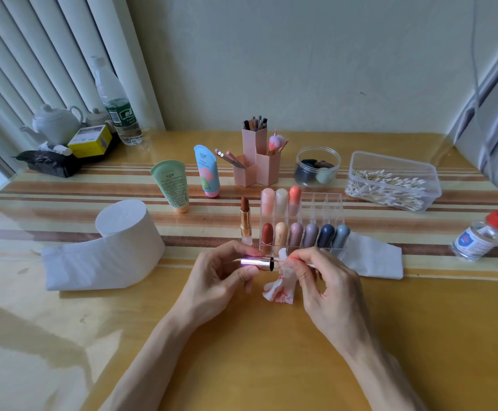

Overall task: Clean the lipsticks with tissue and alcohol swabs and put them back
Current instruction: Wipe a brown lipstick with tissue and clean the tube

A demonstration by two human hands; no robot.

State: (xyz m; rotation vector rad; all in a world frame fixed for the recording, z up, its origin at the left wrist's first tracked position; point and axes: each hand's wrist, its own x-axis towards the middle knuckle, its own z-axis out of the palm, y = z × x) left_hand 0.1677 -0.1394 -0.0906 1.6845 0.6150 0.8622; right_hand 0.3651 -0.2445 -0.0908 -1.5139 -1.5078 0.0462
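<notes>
Striped tabletop (271,351), lipstick cap (256,263) between left fingers (243,250), swab (280,261) pinched in right fingers (302,258)

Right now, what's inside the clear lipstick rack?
Clear rack: six capped lipsticks fill the front row, three more stand at the back row's left; remaining back slots look empty. Some front-row bases are hidden behind the stained tissue and right hand.

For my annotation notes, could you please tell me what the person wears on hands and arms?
Nothing: the left hand and right hand are bare, without gloves, rings or a watch, and both forearms show no sleeves.
</notes>
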